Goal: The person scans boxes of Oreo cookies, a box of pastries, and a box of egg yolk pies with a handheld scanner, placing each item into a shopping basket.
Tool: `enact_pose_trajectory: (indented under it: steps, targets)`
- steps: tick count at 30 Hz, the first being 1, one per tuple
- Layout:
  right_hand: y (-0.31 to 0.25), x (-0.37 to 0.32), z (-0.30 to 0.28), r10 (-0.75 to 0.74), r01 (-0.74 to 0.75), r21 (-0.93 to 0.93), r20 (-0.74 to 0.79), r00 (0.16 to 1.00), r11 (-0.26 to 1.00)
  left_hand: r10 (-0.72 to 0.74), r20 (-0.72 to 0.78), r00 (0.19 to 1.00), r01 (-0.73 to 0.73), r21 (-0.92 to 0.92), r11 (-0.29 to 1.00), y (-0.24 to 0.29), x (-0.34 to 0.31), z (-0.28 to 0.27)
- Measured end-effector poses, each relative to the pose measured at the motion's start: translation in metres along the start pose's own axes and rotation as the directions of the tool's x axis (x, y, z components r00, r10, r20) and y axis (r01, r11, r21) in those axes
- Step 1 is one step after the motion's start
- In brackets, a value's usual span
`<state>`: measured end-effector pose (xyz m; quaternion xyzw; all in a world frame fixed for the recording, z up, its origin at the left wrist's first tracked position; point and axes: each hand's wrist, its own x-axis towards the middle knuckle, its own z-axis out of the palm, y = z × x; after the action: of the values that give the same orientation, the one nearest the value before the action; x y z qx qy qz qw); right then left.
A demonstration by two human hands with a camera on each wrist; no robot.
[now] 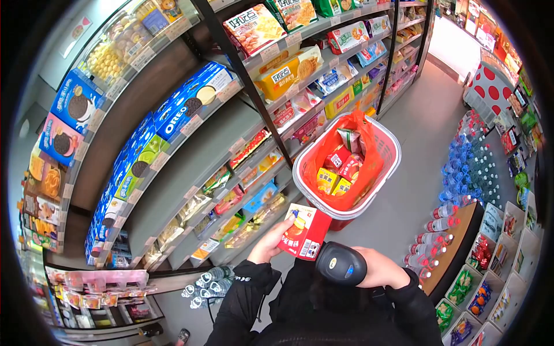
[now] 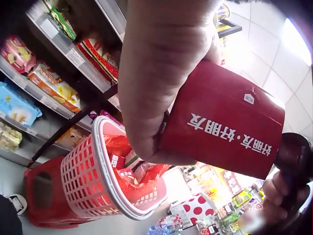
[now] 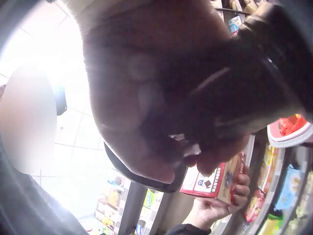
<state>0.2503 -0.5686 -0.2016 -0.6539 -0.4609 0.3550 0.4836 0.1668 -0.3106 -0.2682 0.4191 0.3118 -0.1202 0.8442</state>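
Observation:
A red and white box is gripped by the left hand, its barcode panel facing up beside a black handheld scanner. The right hand holds that scanner, its head close to the box's right edge. In the left wrist view the box's red side with white characters shows, the left hand around one end. The right wrist view has the right hand curled round the dark scanner, with the box beyond it.
Beyond the box stands a pink and white basket lined with a red bag holding several packs. Snack shelves rise at the left. Bottles and snack bins line the right; more bottles stand on the lower-left floor.

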Motion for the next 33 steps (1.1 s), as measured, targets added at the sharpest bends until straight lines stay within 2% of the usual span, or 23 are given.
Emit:
enact_pose_trajectory:
  steps: [1,2,3,5,10,12,13,15,16,17,19,20,22,23,25,26,27,28,31,33]
  targets:
    - [-0.001,-0.001,0.002,0.001,-0.001,0.002,0.000,1.000,1.000,-0.011,-0.002,1.000,0.011,0.039,0.999,-0.001,-0.002,0.000]
    - [-0.002,-0.002,0.003,-0.007,0.007,0.002,-0.003,1.000,1.000,-0.021,0.061,0.998,0.027,-0.106,0.994,-0.008,-0.001,0.001]
    - [-0.003,-0.004,0.004,-0.015,0.015,0.001,-0.007,1.000,1.000,-0.020,0.064,0.998,0.026,-0.106,0.994,-0.010,-0.002,0.001]
    - [-0.002,-0.008,0.007,-0.001,0.001,-0.011,0.012,1.000,1.000,0.010,0.023,1.000,-0.011,0.039,0.999,-0.010,-0.008,0.004]
    - [-0.010,-0.011,0.011,0.005,-0.006,0.008,0.061,0.998,1.000,0.017,0.034,0.999,-0.019,0.036,0.999,-0.022,-0.013,-0.006]
    - [-0.011,-0.011,0.015,0.024,-0.024,-0.016,0.007,1.000,1.000,0.008,0.057,0.998,-0.011,0.050,0.999,-0.026,-0.016,-0.012]
    - [-0.011,-0.011,0.015,0.016,-0.015,-0.024,0.026,1.000,1.000,0.005,0.068,0.998,-0.009,0.055,0.998,-0.024,-0.021,-0.012]
    - [-0.008,-0.013,0.015,0.082,-0.065,0.132,-0.124,0.989,0.989,0.035,0.071,0.997,-0.040,0.065,0.997,-0.020,-0.037,-0.011]
    - [-0.007,-0.012,0.017,0.177,-0.141,0.201,-0.173,0.969,0.969,0.038,0.120,0.992,-0.056,0.154,0.987,-0.018,-0.043,-0.012]
    - [-0.001,-0.008,0.018,0.165,-0.122,0.181,-0.241,0.956,0.976,0.037,0.169,0.985,-0.077,0.242,0.967,-0.017,-0.047,-0.015]
    - [0.001,0.005,0.027,0.208,-0.094,0.325,-0.336,0.919,0.941,0.055,0.206,0.977,-0.134,0.389,0.912,-0.017,-0.051,-0.020]
    - [0.005,0.012,0.030,0.190,-0.084,0.312,-0.327,0.926,0.946,0.054,0.245,0.968,-0.161,0.440,0.883,-0.016,-0.054,-0.019]
    - [0.011,0.029,0.040,0.302,-0.165,0.407,-0.302,0.904,0.899,0.055,0.277,0.959,-0.201,0.532,0.822,-0.007,-0.069,-0.011]
    - [0.007,0.037,0.046,0.269,-0.128,0.396,-0.324,0.907,0.909,0.056,0.336,0.940,-0.226,0.492,0.841,-0.010,-0.068,-0.015]
    - [0.003,0.056,0.054,0.313,-0.194,0.458,-0.201,0.928,0.868,0.095,0.333,0.938,-0.290,0.604,0.742,-0.010,-0.074,-0.023]
    - [0.000,0.067,0.061,0.227,-0.125,0.408,-0.212,0.951,0.904,0.088,0.338,0.937,-0.293,0.626,0.723,-0.003,-0.083,-0.025]
    - [0.002,0.076,0.068,0.213,-0.125,0.398,-0.185,0.959,0.909,0.075,0.345,0.936,-0.295,0.648,0.702,0.004,-0.092,-0.028]
    - [-0.003,0.086,0.074,0.234,-0.154,0.431,-0.139,0.962,0.889,0.120,0.326,0.938,-0.319,0.675,0.665,0.004,-0.096,-0.036]
    - [-0.014,0.114,0.100,0.250,-0.193,0.466,-0.062,0.966,0.864,0.145,0.254,0.956,-0.285,0.691,0.664,0.007,-0.108,-0.069]
    - [-0.024,0.138,0.118,0.265,-0.235,0.479,0.005,0.964,0.846,0.212,0.243,0.947,-0.321,0.756,0.571,0.012,-0.120,-0.095]
